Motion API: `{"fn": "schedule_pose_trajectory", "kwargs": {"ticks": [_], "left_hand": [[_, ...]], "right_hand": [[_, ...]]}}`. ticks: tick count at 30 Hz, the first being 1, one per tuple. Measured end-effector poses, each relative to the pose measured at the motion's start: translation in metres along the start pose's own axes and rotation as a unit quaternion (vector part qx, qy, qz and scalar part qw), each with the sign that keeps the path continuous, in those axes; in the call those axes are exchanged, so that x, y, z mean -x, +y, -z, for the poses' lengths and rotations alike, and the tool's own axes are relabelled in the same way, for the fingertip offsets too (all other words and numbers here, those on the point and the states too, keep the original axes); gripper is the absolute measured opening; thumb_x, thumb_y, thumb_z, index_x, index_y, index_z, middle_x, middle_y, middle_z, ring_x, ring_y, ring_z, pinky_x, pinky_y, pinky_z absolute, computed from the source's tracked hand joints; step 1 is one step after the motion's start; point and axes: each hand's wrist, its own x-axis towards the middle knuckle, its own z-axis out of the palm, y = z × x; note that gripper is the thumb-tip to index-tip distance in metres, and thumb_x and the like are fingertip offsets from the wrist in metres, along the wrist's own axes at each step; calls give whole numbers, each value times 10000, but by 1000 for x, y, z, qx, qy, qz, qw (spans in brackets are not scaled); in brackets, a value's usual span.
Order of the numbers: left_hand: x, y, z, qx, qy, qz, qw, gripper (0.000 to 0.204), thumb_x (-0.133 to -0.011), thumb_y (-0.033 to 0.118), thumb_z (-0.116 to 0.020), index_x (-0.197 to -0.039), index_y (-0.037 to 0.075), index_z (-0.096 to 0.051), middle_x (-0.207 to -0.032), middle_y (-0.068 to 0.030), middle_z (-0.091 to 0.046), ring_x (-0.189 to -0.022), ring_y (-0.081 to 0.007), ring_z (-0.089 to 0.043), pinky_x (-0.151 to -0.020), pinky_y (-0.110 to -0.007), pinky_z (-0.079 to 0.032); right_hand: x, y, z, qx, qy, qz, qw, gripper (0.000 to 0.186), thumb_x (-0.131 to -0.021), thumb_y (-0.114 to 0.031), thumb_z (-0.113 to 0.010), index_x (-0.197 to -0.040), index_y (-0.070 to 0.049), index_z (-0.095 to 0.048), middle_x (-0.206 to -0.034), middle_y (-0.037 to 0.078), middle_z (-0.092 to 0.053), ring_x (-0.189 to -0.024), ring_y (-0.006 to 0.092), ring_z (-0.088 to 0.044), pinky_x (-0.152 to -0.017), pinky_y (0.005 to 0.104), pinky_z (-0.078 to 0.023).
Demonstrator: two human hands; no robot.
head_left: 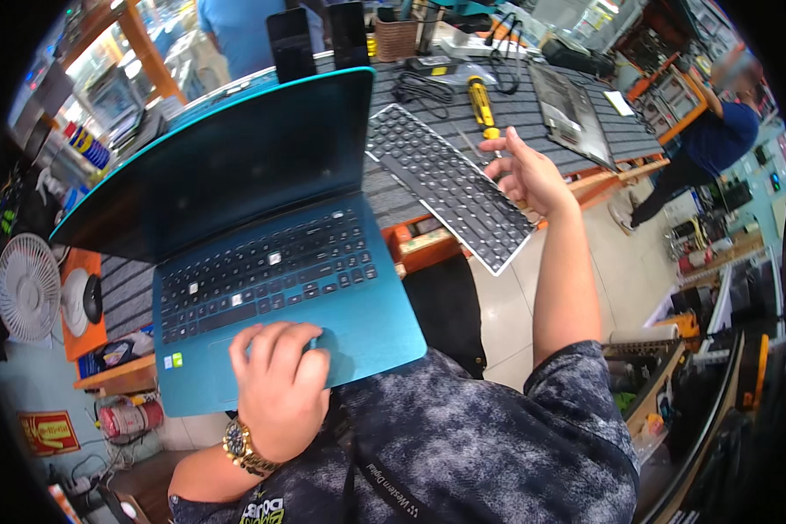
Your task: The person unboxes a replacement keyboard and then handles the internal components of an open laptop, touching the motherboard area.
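In front of me stands a teal laptop (384, 323), its lid raised and its screen dark. Three pale squares show among its black keys. My left hand (279, 375) lies over the laptop's front edge, by the touchpad. Its fingers are bent, with the thumb close to the index finger; whether anything is between them is hidden. To the laptop's right, a loose black keyboard (450, 188) with a pale border juts past the table edge. Beside that keyboard's right edge, my right hand (528, 175) is raised with fingers apart, holding nothing visible.
A yellow-and-black screwdriver (480, 105) lies behind the keyboard on the striped table mat (585, 92). Further right is a dark laptop panel (572, 113). A black cable (424, 92) is coiled at the back. A white fan (28, 286) stands left. Another person (716, 131) is at far right.
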Motion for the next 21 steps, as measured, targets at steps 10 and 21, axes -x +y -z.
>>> {"fn": "schedule_pose_trajectory", "kwargs": {"ticks": [10,21], "left_hand": [[5,-2,-5,-18,-11,8,1000,447,-668,-5,-820,-1077,78,-659,-1326,-106,-696,-1253,-356,-666,-1093,-634,-471],[-1,3,-1,-22,-1,13,1000,359,-697,-36,-828,-1006,52,-669,-1236,-124,-722,-1178,-384,-691,-1065,-616,-493]], "right_hand": [[-9,22,16,-186,-107,27,976,860,-1212,-748,-282,-1515,-13,-611,-1048,170,-804,-711,210,-794,-612,304,-631],[-10,25,14,-203,-113,41,972,889,-1205,-762,-291,-1520,7,-606,-1072,188,-808,-712,213,-796,-600,283,-596]]}}
